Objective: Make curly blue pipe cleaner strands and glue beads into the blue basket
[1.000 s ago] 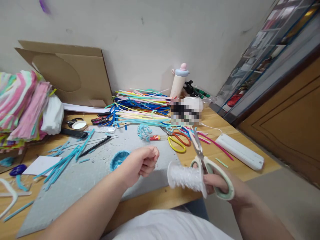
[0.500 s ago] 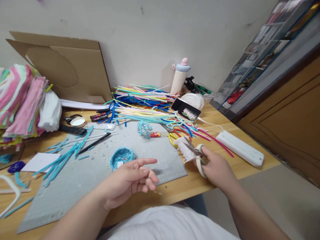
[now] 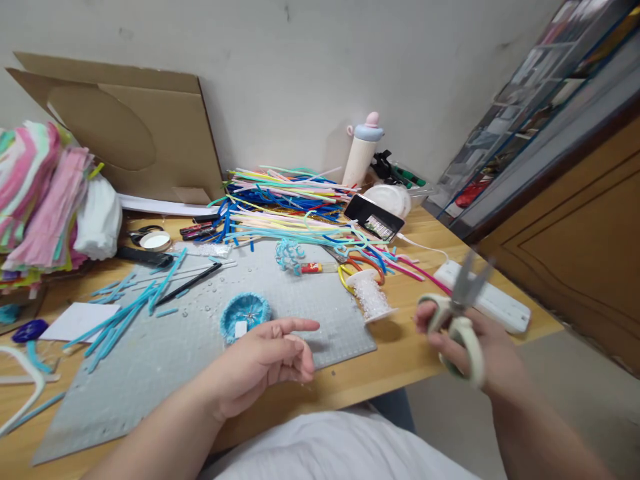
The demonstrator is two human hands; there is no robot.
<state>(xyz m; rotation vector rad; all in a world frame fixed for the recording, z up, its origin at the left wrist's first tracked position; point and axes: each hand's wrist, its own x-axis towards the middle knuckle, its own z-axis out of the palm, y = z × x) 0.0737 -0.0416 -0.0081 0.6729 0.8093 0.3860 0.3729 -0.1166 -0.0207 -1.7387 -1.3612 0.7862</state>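
Note:
My right hand (image 3: 480,350) grips pale-handled scissors (image 3: 457,313) with the blades parted and pointing up, held just past the table's right front edge. A spool of clear beaded string (image 3: 371,297) lies on the wooden table beside the grey cutting mat (image 3: 150,360), left of that hand. My left hand (image 3: 265,360) hovers over the mat's front edge, index finger stretched out and the other fingers curled; a thin clear strand seems pinched in them. A small blue woven disc (image 3: 245,313) sits on the mat just behind the left hand.
A pile of coloured straws (image 3: 285,207) lies at the back, with a phone (image 3: 373,217), a bottle (image 3: 363,150) and yellow and orange scissors (image 3: 357,267). Cardboard (image 3: 120,133) leans on the wall. A white power strip (image 3: 487,300) lies right. Blue straw pieces (image 3: 125,310) are scattered left.
My right hand set the spool down on the table and drew back to the right with the scissors, blades now parted. My left hand barely moved.

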